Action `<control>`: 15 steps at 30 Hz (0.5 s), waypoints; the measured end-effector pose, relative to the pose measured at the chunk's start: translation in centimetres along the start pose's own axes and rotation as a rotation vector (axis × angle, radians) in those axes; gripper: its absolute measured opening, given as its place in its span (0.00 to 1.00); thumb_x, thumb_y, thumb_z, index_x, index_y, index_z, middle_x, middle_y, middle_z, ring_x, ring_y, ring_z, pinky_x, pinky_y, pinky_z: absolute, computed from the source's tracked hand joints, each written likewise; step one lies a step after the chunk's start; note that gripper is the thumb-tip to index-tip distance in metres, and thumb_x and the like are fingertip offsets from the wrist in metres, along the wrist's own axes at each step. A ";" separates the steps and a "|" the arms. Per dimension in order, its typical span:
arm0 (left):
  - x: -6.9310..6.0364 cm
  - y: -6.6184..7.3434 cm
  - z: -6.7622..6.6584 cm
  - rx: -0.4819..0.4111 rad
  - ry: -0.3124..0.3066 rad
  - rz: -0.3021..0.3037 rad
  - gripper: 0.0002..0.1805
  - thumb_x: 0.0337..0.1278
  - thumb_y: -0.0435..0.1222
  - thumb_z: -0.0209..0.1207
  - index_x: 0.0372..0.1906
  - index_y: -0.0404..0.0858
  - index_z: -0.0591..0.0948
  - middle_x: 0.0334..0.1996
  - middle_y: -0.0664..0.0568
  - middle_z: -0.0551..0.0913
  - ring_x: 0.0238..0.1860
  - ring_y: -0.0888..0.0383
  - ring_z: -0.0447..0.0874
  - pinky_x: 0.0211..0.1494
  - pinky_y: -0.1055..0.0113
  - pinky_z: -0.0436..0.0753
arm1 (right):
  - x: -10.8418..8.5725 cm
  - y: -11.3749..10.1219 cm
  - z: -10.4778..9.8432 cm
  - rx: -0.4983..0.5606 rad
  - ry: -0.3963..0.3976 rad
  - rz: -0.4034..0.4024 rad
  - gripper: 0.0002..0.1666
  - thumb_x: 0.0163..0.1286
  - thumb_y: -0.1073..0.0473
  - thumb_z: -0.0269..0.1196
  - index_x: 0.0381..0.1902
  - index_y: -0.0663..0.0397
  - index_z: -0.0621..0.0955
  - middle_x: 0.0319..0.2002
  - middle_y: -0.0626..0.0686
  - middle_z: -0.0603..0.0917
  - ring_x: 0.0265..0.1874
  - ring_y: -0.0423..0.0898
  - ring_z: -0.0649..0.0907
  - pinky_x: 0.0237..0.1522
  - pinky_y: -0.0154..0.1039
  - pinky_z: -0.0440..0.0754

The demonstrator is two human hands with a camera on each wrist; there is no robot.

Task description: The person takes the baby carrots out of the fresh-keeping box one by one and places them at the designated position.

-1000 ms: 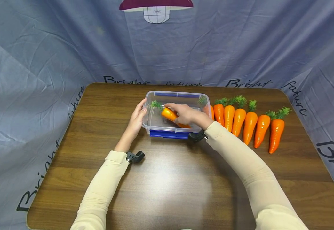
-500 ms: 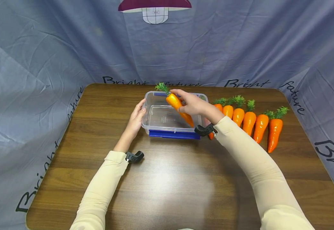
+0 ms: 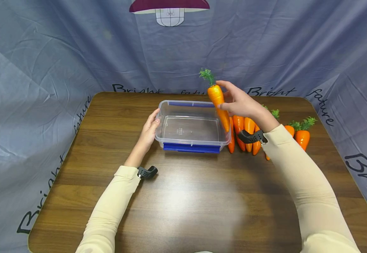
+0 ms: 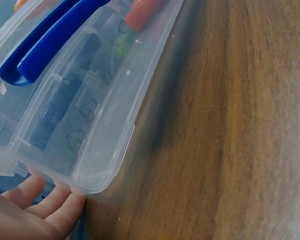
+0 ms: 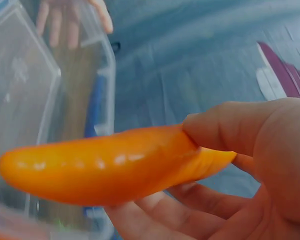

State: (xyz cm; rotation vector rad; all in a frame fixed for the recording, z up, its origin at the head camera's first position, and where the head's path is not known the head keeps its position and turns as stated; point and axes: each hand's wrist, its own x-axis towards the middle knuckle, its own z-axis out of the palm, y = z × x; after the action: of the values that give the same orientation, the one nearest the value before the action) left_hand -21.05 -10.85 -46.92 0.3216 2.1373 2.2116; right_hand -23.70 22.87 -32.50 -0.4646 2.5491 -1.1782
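My right hand (image 3: 238, 102) pinches an orange carrot (image 3: 216, 96) with a green leafy top between thumb and fingers. The carrot is tilted, leaves up, its tip in front of the right rim of a clear plastic box (image 3: 191, 143) with blue clips. In the right wrist view, the thumb presses on the carrot (image 5: 95, 170) and the fingers lie beneath it. Against the box's left end wall rests my left hand (image 3: 148, 131). Its fingers (image 4: 65, 210) touch the outside of the box (image 4: 105, 160) in the left wrist view; part of this hand lies outside that frame.
Several carrots (image 3: 238, 128) lie side by side right of the box, partly hidden by my right arm. All stand on a brown wooden table (image 3: 177, 196). A blue-grey curtain (image 3: 183, 56) hangs behind and at both sides.
My right hand has lifted the carrot out of the box and moved it up and to the right. The left hand and the box have stayed in place.
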 end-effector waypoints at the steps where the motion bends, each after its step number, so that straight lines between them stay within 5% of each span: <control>1: 0.0 0.0 0.0 0.002 0.000 0.002 0.27 0.80 0.32 0.38 0.78 0.33 0.57 0.72 0.29 0.59 0.69 0.33 0.61 0.69 0.38 0.65 | -0.5 0.3 -0.5 0.002 0.010 0.009 0.47 0.74 0.64 0.60 0.82 0.43 0.49 0.62 0.67 0.74 0.51 0.62 0.81 0.36 0.52 0.85; 15: 0.0 0.2 0.2 0.013 0.010 -0.002 0.27 0.80 0.31 0.38 0.78 0.32 0.57 0.76 0.34 0.55 0.72 0.34 0.58 0.71 0.38 0.62 | -8.0 6.4 -7.0 -0.018 0.126 0.210 0.50 0.77 0.57 0.58 0.83 0.44 0.41 0.66 0.74 0.66 0.52 0.63 0.80 0.36 0.48 0.87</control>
State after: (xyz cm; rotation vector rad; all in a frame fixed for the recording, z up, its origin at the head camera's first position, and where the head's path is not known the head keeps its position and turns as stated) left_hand -21.03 -10.70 -46.74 0.3088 2.1569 2.2036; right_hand -20.28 34.80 -32.11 -0.1250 2.6382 -1.1414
